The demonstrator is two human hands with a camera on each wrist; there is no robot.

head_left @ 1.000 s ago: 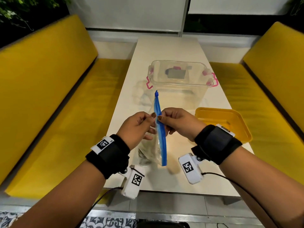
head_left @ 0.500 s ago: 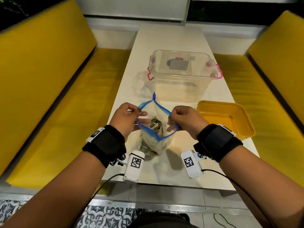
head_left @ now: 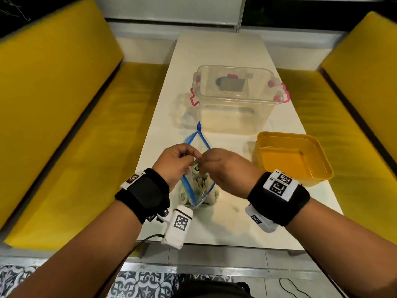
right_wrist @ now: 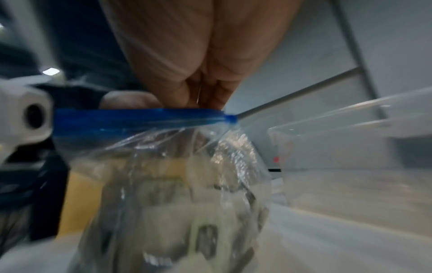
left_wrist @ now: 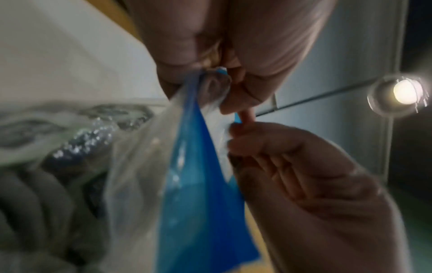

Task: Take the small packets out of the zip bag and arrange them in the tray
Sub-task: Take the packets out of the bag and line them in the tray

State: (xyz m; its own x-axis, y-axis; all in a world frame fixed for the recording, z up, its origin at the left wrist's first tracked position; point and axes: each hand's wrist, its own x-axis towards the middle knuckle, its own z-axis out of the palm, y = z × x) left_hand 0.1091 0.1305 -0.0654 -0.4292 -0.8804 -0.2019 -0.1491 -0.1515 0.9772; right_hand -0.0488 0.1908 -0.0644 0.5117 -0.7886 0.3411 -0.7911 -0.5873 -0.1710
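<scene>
The clear zip bag [head_left: 211, 196] with a blue rim stands on the white table [head_left: 225, 50], its mouth pulled open. Several small packets [head_left: 199, 183] lie inside. My left hand [head_left: 175, 162] pinches the left side of the rim; the left wrist view shows its fingertips [left_wrist: 224, 88] clamped on the blue strip [left_wrist: 194, 184]. My right hand [head_left: 221, 168] hovers over the mouth, its fingers dipping down behind the rim [right_wrist: 140, 118]. What those fingers hold is hidden. The yellow tray [head_left: 285, 134] sits to the right of the bag with nothing in it.
A clear lidless storage box [head_left: 236, 117] with pink latches stands behind the bag, a dark item in it. Yellow benches [head_left: 64, 125] flank the narrow table on both sides. The table's near edge runs just below my wrists.
The bag went from shut to pulled open. My right hand then left the right rim and moved over the mouth, fingers going inside. The left hand kept its hold.
</scene>
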